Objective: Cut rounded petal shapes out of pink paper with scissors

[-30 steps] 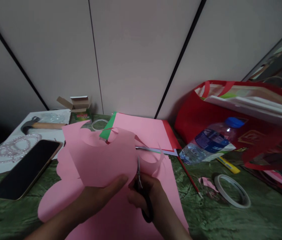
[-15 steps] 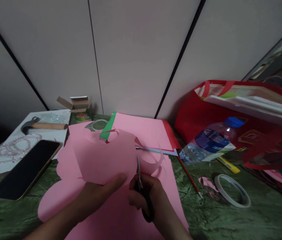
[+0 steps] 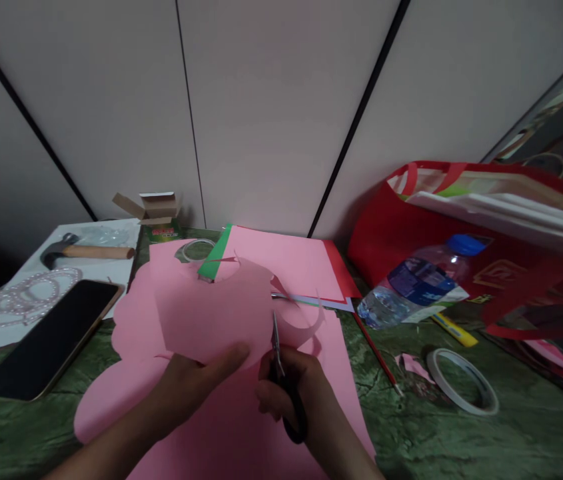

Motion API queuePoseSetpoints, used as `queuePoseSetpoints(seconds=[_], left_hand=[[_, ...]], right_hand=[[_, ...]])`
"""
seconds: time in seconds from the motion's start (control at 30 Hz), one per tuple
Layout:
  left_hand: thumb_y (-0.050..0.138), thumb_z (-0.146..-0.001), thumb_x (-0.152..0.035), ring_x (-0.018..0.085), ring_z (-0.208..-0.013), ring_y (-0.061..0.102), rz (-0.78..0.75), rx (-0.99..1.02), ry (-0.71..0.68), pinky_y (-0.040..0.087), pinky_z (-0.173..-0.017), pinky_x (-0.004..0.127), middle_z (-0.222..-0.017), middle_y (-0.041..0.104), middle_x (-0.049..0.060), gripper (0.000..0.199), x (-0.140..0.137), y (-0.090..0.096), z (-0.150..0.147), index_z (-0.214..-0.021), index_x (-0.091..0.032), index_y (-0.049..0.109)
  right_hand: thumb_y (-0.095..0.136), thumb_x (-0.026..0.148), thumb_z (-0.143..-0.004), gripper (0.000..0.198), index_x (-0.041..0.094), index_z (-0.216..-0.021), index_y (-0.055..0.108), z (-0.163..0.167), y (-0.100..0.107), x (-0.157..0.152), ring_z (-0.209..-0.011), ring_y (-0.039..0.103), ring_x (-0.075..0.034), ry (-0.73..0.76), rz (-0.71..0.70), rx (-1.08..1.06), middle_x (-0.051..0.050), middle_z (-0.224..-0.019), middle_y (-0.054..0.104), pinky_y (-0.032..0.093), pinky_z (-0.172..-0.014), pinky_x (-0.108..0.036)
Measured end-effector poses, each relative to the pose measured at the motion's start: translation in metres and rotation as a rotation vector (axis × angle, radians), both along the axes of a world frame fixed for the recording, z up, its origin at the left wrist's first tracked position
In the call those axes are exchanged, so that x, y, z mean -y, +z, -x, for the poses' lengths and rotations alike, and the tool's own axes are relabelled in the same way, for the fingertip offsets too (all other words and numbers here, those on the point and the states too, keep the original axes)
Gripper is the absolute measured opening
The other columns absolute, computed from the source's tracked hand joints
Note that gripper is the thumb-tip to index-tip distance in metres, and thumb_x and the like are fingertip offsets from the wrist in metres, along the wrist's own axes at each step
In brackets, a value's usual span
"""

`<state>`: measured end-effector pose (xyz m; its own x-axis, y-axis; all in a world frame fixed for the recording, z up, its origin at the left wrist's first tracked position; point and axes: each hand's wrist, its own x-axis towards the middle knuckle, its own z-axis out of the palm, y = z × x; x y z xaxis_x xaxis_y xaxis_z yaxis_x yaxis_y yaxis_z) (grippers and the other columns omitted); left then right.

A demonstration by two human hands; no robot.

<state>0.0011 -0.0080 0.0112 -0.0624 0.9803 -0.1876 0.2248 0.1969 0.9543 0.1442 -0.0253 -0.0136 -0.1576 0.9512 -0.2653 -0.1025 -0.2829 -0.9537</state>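
A sheet of pink paper (image 3: 211, 310) with a curved, partly cut outline is pinched in my left hand (image 3: 196, 383), the thumb on top and the fingers hidden beneath. My right hand (image 3: 298, 387) is closed around the black handles of a pair of scissors (image 3: 277, 357). Their blades point away from me at the sheet's right edge. A thin curved strip (image 3: 306, 327) of the same paper curls off to the right of the blades. Underneath lie more pink sheets (image 3: 271, 433), and a scalloped pink piece (image 3: 134, 313) shows at the left.
Left are a phone (image 3: 51, 340), a claw hammer (image 3: 94, 252), bead strings (image 3: 31, 293) and a small opened box (image 3: 161, 223). Right are a red pencil (image 3: 374, 350), a tape roll (image 3: 461, 383), a yellow cutter (image 3: 456, 330), a water bottle (image 3: 418, 280) and a red bag (image 3: 381, 220).
The pink sheet has turned and shifted slightly in my left hand, whose thumb moved a little left. My right hand with the scissors has stayed nearly in place.
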Motion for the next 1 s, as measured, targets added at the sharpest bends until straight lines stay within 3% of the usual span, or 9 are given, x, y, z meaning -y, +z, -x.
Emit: queuePoseSetpoints(seconds=[0.2,0.53,0.67,0.8,0.93,1.0], left_hand=[[0.064,-0.062,-0.036,0.022,-0.076,0.067,-0.057,0.086,0.025,0.054,-0.063,0.028,-0.074,0.073,0.001,0.016,-0.003,-0.005,0.0,-0.064,-0.023,0.055],[0.064,-0.07,-0.03,0.018,-0.071,0.068,-0.188,0.105,-0.044,0.053,-0.056,0.021,-0.073,0.071,0.0,0.016,-0.008,-0.014,0.006,-0.065,-0.022,0.051],[0.06,-0.075,-0.027,0.014,-0.067,0.067,-0.25,0.142,-0.133,0.052,-0.055,0.018,-0.071,0.07,-0.004,0.008,-0.007,-0.014,0.006,-0.08,-0.022,0.057],[0.054,-0.077,-0.027,0.014,-0.051,0.064,-0.191,0.153,-0.306,0.051,-0.048,0.02,-0.054,0.066,-0.004,0.013,-0.004,-0.01,0.001,-0.067,-0.021,0.059],[0.055,-0.073,-0.024,0.015,-0.058,0.064,-0.187,0.032,-0.169,0.051,-0.052,0.021,-0.057,0.066,-0.003,0.011,-0.001,-0.007,0.001,-0.063,-0.021,0.059],[0.056,-0.071,-0.025,0.016,-0.063,0.064,-0.172,0.012,-0.191,0.052,-0.054,0.022,-0.063,0.068,-0.002,0.007,0.0,-0.006,0.002,-0.068,-0.021,0.061]], right_hand=[[0.061,0.018,-0.057,0.011,0.017,-0.059,0.05,0.0,-0.006,0.0,-0.039,0.041,-0.007,0.003,0.021,-0.023,0.007,-0.043,0.046,0.03,-0.037,-0.018],[0.061,0.018,-0.056,0.011,0.016,-0.057,0.05,0.002,-0.004,0.002,-0.037,0.041,-0.006,-0.015,0.041,-0.061,0.007,-0.042,0.046,0.032,-0.037,-0.018],[0.063,0.018,-0.06,0.012,0.016,-0.059,0.051,0.004,-0.005,0.004,-0.038,0.043,-0.007,-0.019,0.019,-0.057,0.007,-0.041,0.046,0.034,-0.037,-0.018],[0.068,0.022,-0.06,0.018,0.017,-0.059,0.051,0.007,-0.005,0.005,-0.038,0.044,-0.008,0.001,0.005,-0.086,0.007,-0.043,0.048,0.035,-0.038,-0.019],[0.073,0.026,-0.058,0.023,0.016,-0.06,0.052,0.007,-0.008,0.005,-0.04,0.044,-0.008,0.031,0.006,-0.113,0.006,-0.047,0.049,0.034,-0.04,-0.02],[0.075,0.026,-0.057,0.024,0.015,-0.065,0.054,0.005,-0.009,0.004,-0.045,0.044,-0.008,0.043,-0.029,-0.128,0.005,-0.052,0.05,0.034,-0.043,-0.02]])
